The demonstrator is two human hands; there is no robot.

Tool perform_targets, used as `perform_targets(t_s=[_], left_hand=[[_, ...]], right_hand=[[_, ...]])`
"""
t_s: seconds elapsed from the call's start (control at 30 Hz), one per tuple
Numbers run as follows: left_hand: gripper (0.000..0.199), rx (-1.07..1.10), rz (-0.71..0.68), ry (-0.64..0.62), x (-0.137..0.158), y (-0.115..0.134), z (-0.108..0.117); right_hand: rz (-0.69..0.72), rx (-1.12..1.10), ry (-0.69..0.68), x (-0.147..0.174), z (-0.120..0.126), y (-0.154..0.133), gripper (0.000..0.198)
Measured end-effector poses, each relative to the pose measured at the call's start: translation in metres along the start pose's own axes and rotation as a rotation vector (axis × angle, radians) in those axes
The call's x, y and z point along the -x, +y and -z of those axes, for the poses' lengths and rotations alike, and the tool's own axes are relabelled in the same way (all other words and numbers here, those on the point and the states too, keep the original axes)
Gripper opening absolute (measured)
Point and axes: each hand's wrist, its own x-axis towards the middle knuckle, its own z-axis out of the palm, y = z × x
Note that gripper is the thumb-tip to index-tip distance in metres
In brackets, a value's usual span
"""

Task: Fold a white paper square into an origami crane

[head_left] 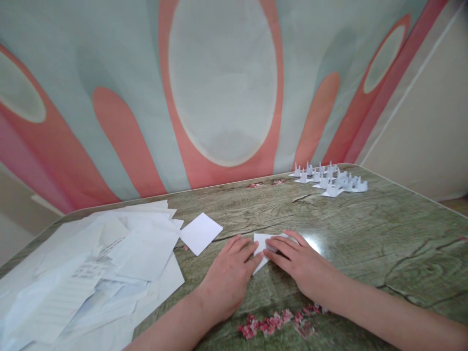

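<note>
A small white sheet of paper [260, 240], folded to a pointed shape, lies on the table between my hands. My left hand [234, 265] holds its left edge, with fingertips and thumb pressed onto it. From the other side my right hand [302, 261] grips the same paper, its thumb and forefinger near my left thumb. My fingers hide part of the folds. Just left of my hands rests a white paper square [201, 234], turned cornerwise.
A large loose pile of white paper [142, 248], some printed, covers the table's left side. Several folded paper cranes [332, 180] stand close together at the back right. The wood-patterned table [398, 243] meets a coral and grey-green patterned backdrop [226, 178].
</note>
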Motion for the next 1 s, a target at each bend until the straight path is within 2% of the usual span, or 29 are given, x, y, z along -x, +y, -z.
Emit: perform_targets(t_s=[0.23,0.43,1.0], left_hand=[[0.040,-0.052,-0.021,-0.020,-0.001,-0.001,-0.001],[0.044,-0.062,-0.034,-0.011,-0.003,-0.003,-0.002],[0.048,-0.066,-0.029,-0.033,-0.005,-0.004,-0.001]], right_hand=[[-0.027,0.146,-0.043,0.000,0.008,0.002,0.025],[-0.132,0.284,-0.080,0.003,0.017,0.008,0.021],[-0.229,0.315,-0.152,0.004,0.027,0.033,0.016]])
